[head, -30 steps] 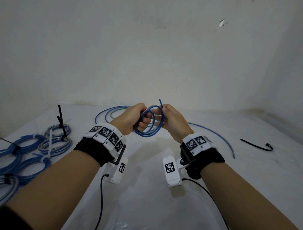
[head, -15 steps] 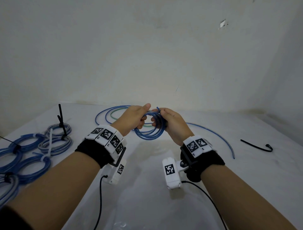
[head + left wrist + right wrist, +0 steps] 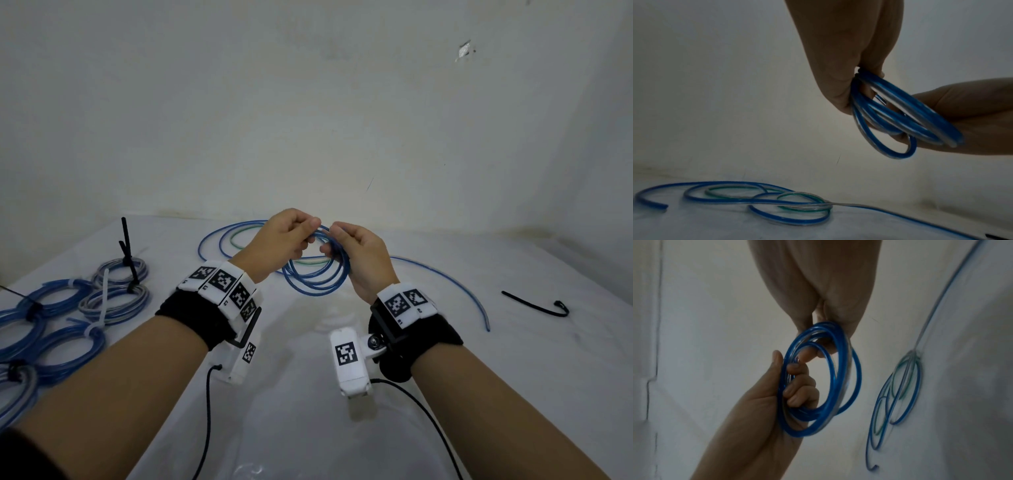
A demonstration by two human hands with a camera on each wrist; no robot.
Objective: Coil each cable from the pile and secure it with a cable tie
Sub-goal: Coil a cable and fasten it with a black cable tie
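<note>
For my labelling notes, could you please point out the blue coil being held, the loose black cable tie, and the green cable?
blue coil (image 3: 310, 286): head view, lower arc of loops.
black cable tie (image 3: 529, 306): head view, mid-strap.
green cable (image 3: 729, 188): left wrist view, far loop's arc.

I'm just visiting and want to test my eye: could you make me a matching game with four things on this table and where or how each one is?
Things:
1. blue coil
2. black cable tie
3. green cable
4. tied coils

States:
A. lying loose on the table behind the hands
B. held up in both hands
C. grouped at the left edge
D. lying alone at the far right

Pairs: 1-B, 2-D, 3-A, 4-C
</note>
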